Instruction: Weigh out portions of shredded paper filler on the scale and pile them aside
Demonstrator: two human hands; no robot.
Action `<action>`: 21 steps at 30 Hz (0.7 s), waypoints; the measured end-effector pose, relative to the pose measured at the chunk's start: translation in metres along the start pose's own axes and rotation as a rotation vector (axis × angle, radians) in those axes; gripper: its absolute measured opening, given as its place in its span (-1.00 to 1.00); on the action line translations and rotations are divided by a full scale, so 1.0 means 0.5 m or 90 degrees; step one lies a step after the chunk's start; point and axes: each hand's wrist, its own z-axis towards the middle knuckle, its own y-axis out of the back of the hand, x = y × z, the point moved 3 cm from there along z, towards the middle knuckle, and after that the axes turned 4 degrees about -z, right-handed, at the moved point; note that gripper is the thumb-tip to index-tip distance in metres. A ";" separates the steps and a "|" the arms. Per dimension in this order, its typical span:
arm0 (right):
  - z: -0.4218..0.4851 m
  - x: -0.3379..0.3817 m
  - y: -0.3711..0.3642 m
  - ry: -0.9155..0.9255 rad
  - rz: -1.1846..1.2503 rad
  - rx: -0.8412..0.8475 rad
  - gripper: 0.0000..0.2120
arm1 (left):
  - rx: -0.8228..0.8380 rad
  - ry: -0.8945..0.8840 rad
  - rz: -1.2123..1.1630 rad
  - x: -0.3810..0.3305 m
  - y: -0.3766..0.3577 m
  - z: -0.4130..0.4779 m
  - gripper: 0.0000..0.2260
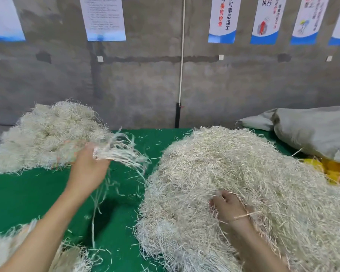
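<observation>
— Where is the filler lying?

— Most of it is in a big loose heap of pale straw-coloured shredded paper (243, 165) on the right half of the green cloth-covered worktop (28, 195). A smaller mound of the same pale shredded paper (47, 134) lies at the far left. A low tuft of whitish shreds (0, 250) shows at the near left corner, beside the left forearm.

— And the hands?

— The left hand (88, 169) is raised above the worktop, between the far mound and the big heap. Its grip is closed on a bunch of long whitish paper strips (122, 152). The ends fan out to the right, and a few strands dangle towards the green cloth.

— The right one?

— The right hand (229, 208) is sunk into the near face of the big heap. Its fingers are curled in among the shreds, so the grip is closed on a tuft of that heap. Paper hides the fingertips, and one thin tan strand lies across the wrist.

— Anything else around?

— Stray shreds are scattered on the green cloth between the piles. A plump grey fabric sack (312, 130) lies at the far right, with something yellow (334, 171) just in front of it, beside the heap. Behind is a grey concrete wall (135, 85) with white-and-blue posters (104, 18) and a white cord (182, 55) hanging straight down.
</observation>
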 end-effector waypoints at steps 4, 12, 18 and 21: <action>-0.052 0.060 -0.012 0.221 -0.289 0.075 -0.33 | 0.076 0.093 -0.090 0.007 -0.066 -0.046 -0.27; -0.187 0.163 0.065 0.386 -0.133 0.068 -0.78 | 0.134 0.070 -0.249 -0.062 -0.102 -0.104 -0.49; -0.265 -0.004 0.009 0.183 -0.382 0.497 -0.23 | 0.277 0.045 -0.217 -0.072 -0.086 -0.174 -0.87; -0.306 -0.036 -0.049 0.229 -0.403 0.422 -0.20 | 0.380 0.063 0.008 -0.043 -0.099 -0.198 -0.44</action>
